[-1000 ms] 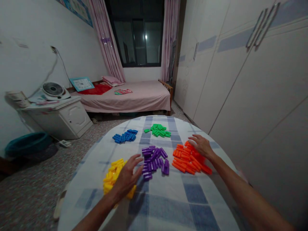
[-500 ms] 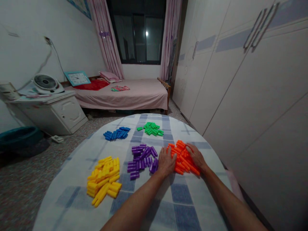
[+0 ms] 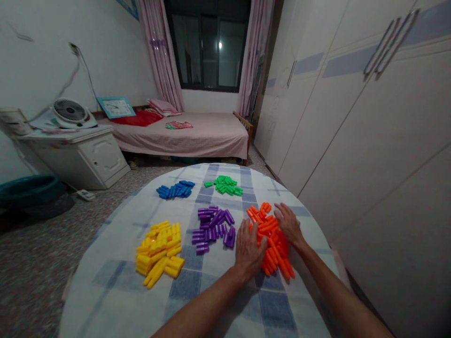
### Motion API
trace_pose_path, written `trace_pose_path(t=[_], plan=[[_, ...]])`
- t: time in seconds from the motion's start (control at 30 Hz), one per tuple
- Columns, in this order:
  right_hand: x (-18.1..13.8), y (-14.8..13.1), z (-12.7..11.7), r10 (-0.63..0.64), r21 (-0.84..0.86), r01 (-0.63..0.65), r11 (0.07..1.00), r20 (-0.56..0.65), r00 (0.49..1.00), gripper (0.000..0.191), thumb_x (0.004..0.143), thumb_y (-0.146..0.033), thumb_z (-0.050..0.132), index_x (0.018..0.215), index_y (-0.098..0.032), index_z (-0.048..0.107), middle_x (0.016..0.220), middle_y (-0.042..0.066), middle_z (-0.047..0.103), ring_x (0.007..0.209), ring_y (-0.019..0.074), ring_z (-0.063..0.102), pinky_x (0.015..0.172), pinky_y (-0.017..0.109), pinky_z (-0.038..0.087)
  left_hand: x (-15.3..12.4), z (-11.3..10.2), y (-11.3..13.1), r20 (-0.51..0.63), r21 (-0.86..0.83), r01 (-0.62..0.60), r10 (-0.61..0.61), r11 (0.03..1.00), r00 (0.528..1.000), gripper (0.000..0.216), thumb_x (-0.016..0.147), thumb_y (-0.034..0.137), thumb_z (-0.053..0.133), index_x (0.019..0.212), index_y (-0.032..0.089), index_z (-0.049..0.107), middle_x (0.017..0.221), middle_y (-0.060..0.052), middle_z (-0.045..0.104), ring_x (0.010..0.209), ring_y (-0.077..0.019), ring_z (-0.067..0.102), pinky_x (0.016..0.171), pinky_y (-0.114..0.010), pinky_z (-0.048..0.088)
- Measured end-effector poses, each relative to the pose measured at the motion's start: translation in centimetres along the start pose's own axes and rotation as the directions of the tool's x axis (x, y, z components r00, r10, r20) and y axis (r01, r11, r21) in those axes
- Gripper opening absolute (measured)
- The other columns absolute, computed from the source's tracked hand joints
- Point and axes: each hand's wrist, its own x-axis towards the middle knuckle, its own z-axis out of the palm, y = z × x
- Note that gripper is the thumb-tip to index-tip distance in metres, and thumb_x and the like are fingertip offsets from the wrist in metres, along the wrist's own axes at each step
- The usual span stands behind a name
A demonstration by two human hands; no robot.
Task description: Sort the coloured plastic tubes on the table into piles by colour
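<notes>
A pile of small orange plastic sticks [image 3: 271,241] lies on the right of the table, between my two hands. My left hand [image 3: 248,246] rests along the pile's left side, its fingers stretched out and its thumb against the sticks. On the other side, my right hand [image 3: 289,225] is open with fingers apart, touching or just over the upper right edge. Just left of my left hand are purple plastic pieces [image 3: 211,227], partly in rows. Yellow pieces [image 3: 160,251] are heaped further left.
Blue pieces [image 3: 176,190] and green pieces [image 3: 227,185] sit in piles at the far side of the round table with its checked cloth [image 3: 225,314]. Beyond stands a bed [image 3: 211,136]. A tall wardrobe [image 3: 380,155] runs along the right, and a white cabinet [image 3: 102,157] stands left.
The lower part of the orange pile has spread nearer to me, and my left hand has come slightly nearer too. The right hand's fingers have lifted outward a little. The view has shifted slightly.
</notes>
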Motion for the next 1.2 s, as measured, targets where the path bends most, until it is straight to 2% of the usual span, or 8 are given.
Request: trace_pose_path(t=[0.1,0.3,0.5,0.67,0.8,0.93,1.03,1.2], plan=[[3.8,0.1,0.5,-0.059,-0.108,0.074,0.991,0.140,0.988,0.047,0.091,-0.043,0.036,0.131,-0.023,0.051,0.141,0.011,0.045,0.130,0.0279,0.039,0.103,0.053,0.034,-1.6,-1.5,1.4,0.088,0.010,-0.295,0.293,0.955,0.952,0.056,0.085,0.049,0.048,0.135,0.022,0.045,0.149,-0.012,0.033,0.139,-0.0313,0.024,0.112,-0.055,0.022],[5.9,-1.1,2.0,-0.186,-0.054,0.217,0.975,0.346,0.920,0.046,0.084,-0.048,0.050,0.126,-0.029,0.057,0.139,0.009,0.048,0.128,0.0287,0.042,0.101,0.052,0.036,-2.7,1.3,3.7,0.286,0.022,-0.724,0.690,0.690,0.665,0.050,0.083,0.053,0.051,0.123,0.023,0.055,0.141,-0.013,0.042,0.135,-0.0345,0.031,0.106,-0.059,0.024],[4.5,-2.0,0.5,-0.281,0.028,0.302,0.953,0.456,0.844,0.037,0.082,-0.047,0.052,0.107,-0.024,0.068,0.120,0.010,0.060,0.112,0.0263,0.055,0.096,0.046,0.041,-1.8,3.0,3.3,0.268,0.096,-0.718,0.677,0.689,0.685,0.023,0.089,0.025,0.047,0.102,0.019,0.064,0.121,-0.013,0.058,0.124,-0.0300,0.044,0.106,-0.059,0.025],[1.4,-5.0,-0.4,-0.297,0.035,0.297,0.954,0.246,0.923,0.057,0.076,-0.052,0.058,0.123,-0.020,0.057,0.132,0.015,0.052,0.129,0.0343,0.039,0.104,0.055,0.031,-4.1,-4.0,-0.2,0.187,0.050,-0.567,0.550,0.822,0.814,0.041,0.089,0.042,0.046,0.125,0.024,0.053,0.142,-0.010,0.042,0.136,-0.0285,0.031,0.111,-0.053,0.024],[-4.1,-10.9,2.7,-0.241,0.370,0.195,0.908,0.081,0.967,0.059,0.088,-0.050,0.042,0.140,-0.022,0.035,0.144,0.010,0.039,0.135,0.0242,0.033,0.111,0.046,0.028,-4.5,-7.9,-4.7,-0.112,0.091,-0.058,0.068,0.994,0.991,0.051,0.093,0.039,0.036,0.141,0.023,0.036,0.153,-0.012,0.026,0.142,-0.0275,0.017,0.113,-0.051,0.023],[-7.4,-15.3,7.6,-0.059,0.489,0.022,0.872,0.061,0.996,0.058,0.091,-0.050,0.035,0.140,-0.020,0.034,0.146,0.011,0.035,0.138,0.0254,0.028,0.113,0.050,0.023,-2.1,-8.0,-8.8,-0.344,0.028,0.326,-0.297,0.945,0.891,0.057,0.093,0.040,0.029,0.141,0.010,0.032,0.150,-0.020,0.027,0.142,-0.0296,0.018,0.113,-0.052,0.021],[-6.7,-16.1,10.2,0.051,0.425,-0.051,0.904,0.011,0.999,0.060,0.089,-0.051,0.035,0.136,-0.014,0.040,0.146,0.016,0.035,0.139,0.0310,0.023,0.112,0.055,0.019,0.0,-7.9,-11.0,-0.403,0.045,0.383,-0.334,0.923,0.852,0.057,0.093,0.039,0.029,0.137,0.005,0.038,0.147,-0.023,0.034,0.141,-0.0312,0.020,0.113,-0.051,0.020],[-3.1,-16.6,12.4,0.061,0.416,-0.046,0.908,-0.024,0.998,0.049,0.090,-0.046,0.035,0.127,-0.019,0.050,0.133,0.014,0.050,0.131,0.0308,0.036,0.109,0.055,0.024,3.3,-7.8,-12.3,-0.325,0.033,0.362,-0.333,0.932,0.885,0.053,0.094,0.036,0.024,0.131,0.006,0.047,0.137,-0.019,0.048,0.132,-0.0267,0.039,0.111,-0.043,0.029]])
